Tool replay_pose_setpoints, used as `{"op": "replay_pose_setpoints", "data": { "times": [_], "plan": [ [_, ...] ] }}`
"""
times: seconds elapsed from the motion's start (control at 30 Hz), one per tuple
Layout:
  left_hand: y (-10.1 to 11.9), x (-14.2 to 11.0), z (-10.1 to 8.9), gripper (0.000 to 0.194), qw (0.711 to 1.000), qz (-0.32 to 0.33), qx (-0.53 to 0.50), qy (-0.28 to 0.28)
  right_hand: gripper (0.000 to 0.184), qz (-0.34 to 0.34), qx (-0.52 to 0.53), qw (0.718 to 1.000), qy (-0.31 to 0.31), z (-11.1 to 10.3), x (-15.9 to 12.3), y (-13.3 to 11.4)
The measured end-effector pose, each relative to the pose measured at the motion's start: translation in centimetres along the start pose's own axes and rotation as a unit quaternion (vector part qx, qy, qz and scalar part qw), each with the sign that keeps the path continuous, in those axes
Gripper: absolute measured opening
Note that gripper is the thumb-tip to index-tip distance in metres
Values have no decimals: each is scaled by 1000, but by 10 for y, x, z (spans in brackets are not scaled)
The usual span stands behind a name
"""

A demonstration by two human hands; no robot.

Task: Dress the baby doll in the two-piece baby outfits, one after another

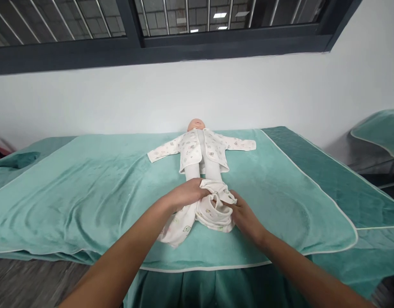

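A baby doll (196, 124) lies on its back, head toward the wall. It wears a white printed baby jacket (189, 150), open down the front, with both sleeves spread sideways. White legs (213, 170) point toward me. At their lower end are white printed baby trousers (213, 216), one leg bunched into a ring and the other hanging loose to the left. My left hand (191, 191) is closed on the left side of the bunched cloth, fingertips partly hidden. My right hand (243, 212) pinches its right side. The doll's feet are hidden by the fabric and hands.
A light green blanket (97, 184) with pale piping lies over a darker green cover (325, 179) on the bed. Behind stands a white wall (120, 102) below a dark-framed barred window (216, 47). Another green cloth (381, 128) hangs at the far right.
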State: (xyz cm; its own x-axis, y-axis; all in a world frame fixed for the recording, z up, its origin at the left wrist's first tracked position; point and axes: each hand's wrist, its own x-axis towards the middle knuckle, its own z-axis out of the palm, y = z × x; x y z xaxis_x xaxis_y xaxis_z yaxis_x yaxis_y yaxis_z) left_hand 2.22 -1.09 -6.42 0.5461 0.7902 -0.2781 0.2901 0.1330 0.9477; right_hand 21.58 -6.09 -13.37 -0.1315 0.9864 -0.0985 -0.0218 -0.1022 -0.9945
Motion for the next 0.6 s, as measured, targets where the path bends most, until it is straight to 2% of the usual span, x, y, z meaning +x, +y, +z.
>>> {"op": "replay_pose_setpoints", "data": {
  "times": [0.1, 0.2, 0.27, 0.33, 0.4, 0.47, 0.6],
  "plan": [
    [3, -7, -4, 27, 998, -3, -56, -11, 26, -72, -24, 997, 26, -3, 6, 6],
    [6, -11, -12, 37, 997, 2, -67, -39, 24, -137, -49, 987, 68, -2, 14, 5],
    [8, -10, -17, 43, 996, 17, -61, -69, 25, -158, -69, 980, 97, -1, 22, 2],
    [11, -7, -18, 44, 996, 34, -41, -70, 25, -169, -92, 974, 119, -1, 31, 0],
    [14, -1, -18, 38, 998, 53, -3, -28, 23, -182, -125, 965, 142, -3, 41, -2],
    [16, 6, -16, 27, 994, 89, 55, 41, 20, -197, -164, 952, 166, -6, 51, -3],
    [12, 25, -17, 12, 960, 148, 163, 171, 18, -218, -236, 930, 177, -16, 73, -2]
  ]
}}
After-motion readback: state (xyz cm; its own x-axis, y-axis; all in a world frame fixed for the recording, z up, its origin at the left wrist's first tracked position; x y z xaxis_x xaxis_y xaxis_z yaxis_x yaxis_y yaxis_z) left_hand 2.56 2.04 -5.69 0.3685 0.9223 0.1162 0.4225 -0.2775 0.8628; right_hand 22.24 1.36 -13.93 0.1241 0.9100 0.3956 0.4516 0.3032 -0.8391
